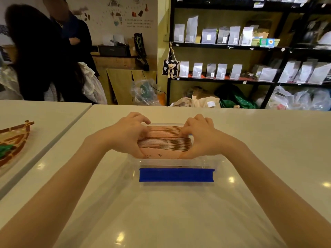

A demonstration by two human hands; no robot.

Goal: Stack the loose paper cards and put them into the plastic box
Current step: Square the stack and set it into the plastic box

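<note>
Gripping a thick stack of pink paper cards [163,140] edge-up between left hand [128,134] and right hand [200,136], inside clear plastic box [179,162] with blue strip [176,174], on pale worktop [268,149].

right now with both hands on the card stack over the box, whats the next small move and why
Probably lower the stack straight down into the clear plastic box. The left hand and right hand already clamp the pink card stack at both ends, its edges look squared, and it sits at the box's rim.
</note>
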